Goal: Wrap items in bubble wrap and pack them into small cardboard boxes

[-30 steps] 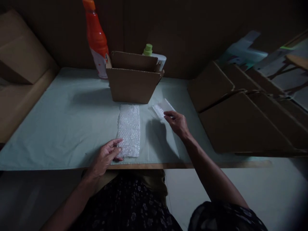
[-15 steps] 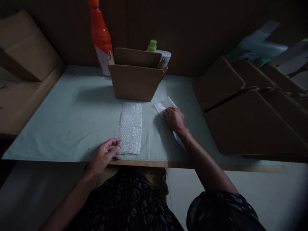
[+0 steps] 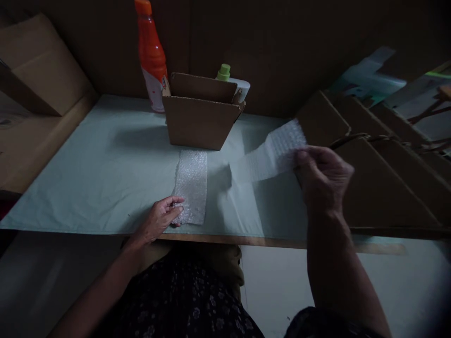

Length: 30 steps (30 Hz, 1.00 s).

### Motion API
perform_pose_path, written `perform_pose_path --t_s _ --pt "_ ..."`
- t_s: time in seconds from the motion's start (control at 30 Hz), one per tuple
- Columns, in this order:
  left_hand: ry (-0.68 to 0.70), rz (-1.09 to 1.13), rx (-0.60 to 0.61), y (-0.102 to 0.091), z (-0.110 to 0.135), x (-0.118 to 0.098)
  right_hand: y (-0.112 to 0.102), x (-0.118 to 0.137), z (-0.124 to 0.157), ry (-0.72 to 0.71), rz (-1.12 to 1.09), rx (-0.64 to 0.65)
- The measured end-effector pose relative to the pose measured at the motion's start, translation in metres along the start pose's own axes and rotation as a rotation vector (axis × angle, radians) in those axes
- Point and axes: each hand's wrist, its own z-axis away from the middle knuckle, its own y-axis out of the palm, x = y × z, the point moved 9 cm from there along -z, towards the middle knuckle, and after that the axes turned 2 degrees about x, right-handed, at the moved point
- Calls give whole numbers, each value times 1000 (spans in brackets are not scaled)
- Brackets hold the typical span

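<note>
Dim light falls on the bench (image 3: 275,241) under the hands (image 3: 158,217), its pale green cloth (image 3: 88,188) edged by bare wood. A dark brown wall (image 3: 289,56), perhaps cardboard, stands in shadow beyond them; nearer and lower lies pale floor (image 3: 269,281).

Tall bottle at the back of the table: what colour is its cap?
The cap is orange, showing best in the head view.
</note>
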Motion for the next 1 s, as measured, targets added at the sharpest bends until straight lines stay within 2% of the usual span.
perform_pose_path --t_s 0.1,0.2,0.3,0.4,0.47,0.53,0.7,0.73,0.8,0.93,1.0 --pt "5 9 8 0 -4 -1 -9 22 1 -5 -29 -45" --pt "50 4 -23 -2 -10 -4 3 27 3 49 -133 18" --pt "90 48 -80 -4 -13 -9 30 22 8 128 -267 116" --pt "103 186 -144 -12 -3 -16 71 16 18 247 -373 255" --pt "103 265 -190 -23 10 -22 98 18 25 293 -442 345" --pt "121 315 -266 -41 26 -29 114 28 29 286 -493 370" --pt "223 438 -516 -93 66 -43 110 58 42 208 -464 224" --pt "243 461 -562 -101 72 -44 110 57 52 236 -473 213" --pt "291 490 -644 -116 82 -45 119 43 84 379 -541 238" --pt "398 493 -712 -135 90 -48 147 -8 174 847 -699 295" --pt "437 481 -701 -140 89 -48 155 -21 212 1020 -749 286"
